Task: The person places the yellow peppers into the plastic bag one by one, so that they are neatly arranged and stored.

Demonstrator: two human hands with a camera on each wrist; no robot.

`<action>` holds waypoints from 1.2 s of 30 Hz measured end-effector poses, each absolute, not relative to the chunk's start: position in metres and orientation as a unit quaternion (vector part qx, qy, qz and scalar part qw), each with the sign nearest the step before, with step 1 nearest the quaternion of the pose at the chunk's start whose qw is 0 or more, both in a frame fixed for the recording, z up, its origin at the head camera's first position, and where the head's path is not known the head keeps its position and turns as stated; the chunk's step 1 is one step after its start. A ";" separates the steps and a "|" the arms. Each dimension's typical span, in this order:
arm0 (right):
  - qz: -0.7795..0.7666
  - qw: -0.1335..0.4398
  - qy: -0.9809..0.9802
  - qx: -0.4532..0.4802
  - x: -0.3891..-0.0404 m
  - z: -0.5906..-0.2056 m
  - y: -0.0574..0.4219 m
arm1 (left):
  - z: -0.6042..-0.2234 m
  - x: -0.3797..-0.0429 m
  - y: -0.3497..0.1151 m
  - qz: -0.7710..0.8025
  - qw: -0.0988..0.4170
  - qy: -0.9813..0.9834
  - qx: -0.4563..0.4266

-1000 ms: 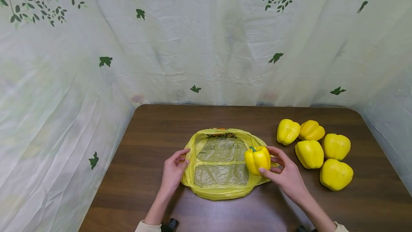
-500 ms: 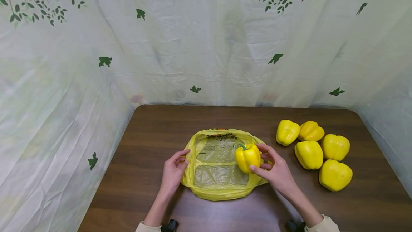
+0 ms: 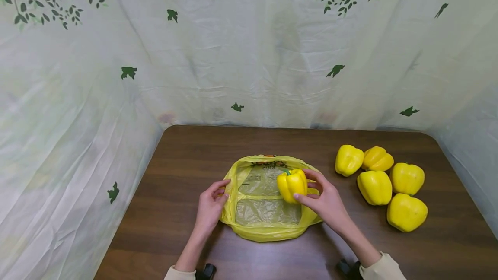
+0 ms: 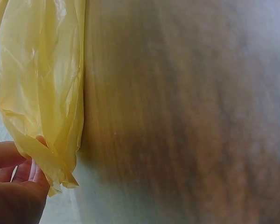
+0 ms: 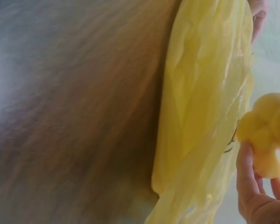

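A yellow plastic bag (image 3: pixel 268 233) stands on the table with its mouth spread wide, its inside visible in the head view. My left hand (image 3: pixel 210 206) pinches the bag's left rim between thumb and fingers; in the left wrist view that hand (image 4: pixel 18 182) grips a gathered fold. With thumb and fingertips my right hand (image 3: pixel 324 198) holds a yellow bell pepper (image 3: pixel 292 186) over the right half of the bag's mouth. Its green stem points up and to the left. The right wrist view shows the pepper (image 5: pixel 266 133) above the bag's rim, from its lobed underside.
Several more yellow bell peppers (image 3: pixel 375 188) lie grouped on the brown wooden table (image 3: pixel 186 150), right of the bag. Behind the table hangs a pale cloth (image 3: pixel 253 64) with printed green leaves. Dark devices (image 3: pixel 208 271) sit at both wrists.
My right hand has carried the pepper leftward and slightly up, from the bag's right rim to over its opening. The left hand and the bag have stayed in place.
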State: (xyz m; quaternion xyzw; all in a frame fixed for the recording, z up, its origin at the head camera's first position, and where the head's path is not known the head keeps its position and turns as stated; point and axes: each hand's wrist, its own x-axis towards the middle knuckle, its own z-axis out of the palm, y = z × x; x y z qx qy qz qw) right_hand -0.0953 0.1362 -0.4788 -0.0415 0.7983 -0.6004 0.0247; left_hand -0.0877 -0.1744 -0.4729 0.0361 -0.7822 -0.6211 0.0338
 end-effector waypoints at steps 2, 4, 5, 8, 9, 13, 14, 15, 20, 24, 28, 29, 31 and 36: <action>-0.597 0.029 0.801 -0.043 -0.098 -0.477 0.134 | -0.473 -0.088 -0.175 -0.620 0.033 -0.783 0.035; -0.594 0.035 0.802 -0.045 -0.100 -0.476 0.133 | -0.473 -0.088 -0.175 -0.616 0.031 -0.786 0.035; -0.593 0.038 0.803 -0.045 -0.101 -0.475 0.132 | -0.474 -0.088 -0.175 -0.617 0.030 -0.786 0.035; -0.590 0.048 0.805 -0.040 -0.103 -0.473 0.129 | -0.473 -0.089 -0.175 -0.618 0.028 -0.785 0.036; -0.588 0.052 0.806 -0.038 -0.104 -0.472 0.128 | -0.473 -0.089 -0.175 -0.618 0.028 -0.785 0.036; -0.592 0.064 0.802 -0.032 -0.108 -0.472 0.124 | -0.478 -0.090 -0.176 -0.623 0.031 -0.781 0.037; -0.597 0.065 0.799 -0.033 -0.109 -0.472 0.122 | -0.483 -0.092 -0.178 -0.624 0.034 -0.780 0.036; -0.599 0.066 0.797 -0.034 -0.110 -0.472 0.121 | -0.489 -0.093 -0.179 -0.624 0.036 -0.779 0.036; -0.606 0.061 0.792 -0.043 -0.114 -0.471 0.113 | -0.510 -0.099 -0.184 -0.629 0.047 -0.775 0.037; -0.596 0.063 0.799 -0.047 -0.117 -0.469 0.107 | -0.508 -0.098 -0.183 -0.628 0.041 -0.776 0.045; -0.581 0.076 0.809 -0.047 -0.119 -0.465 0.103 | -0.494 -0.094 -0.180 -0.623 0.035 -0.781 0.040; -0.577 0.079 0.812 -0.048 -0.119 -0.464 0.102 | -0.489 -0.092 -0.179 -0.623 0.035 -0.781 0.037; -0.568 0.082 0.817 -0.053 -0.121 -0.462 0.101 | -0.480 -0.089 -0.178 -0.622 0.033 -0.782 0.033; -0.550 0.086 0.828 -0.064 -0.126 -0.460 0.097 | -0.473 -0.087 -0.177 -0.622 0.031 -0.782 0.032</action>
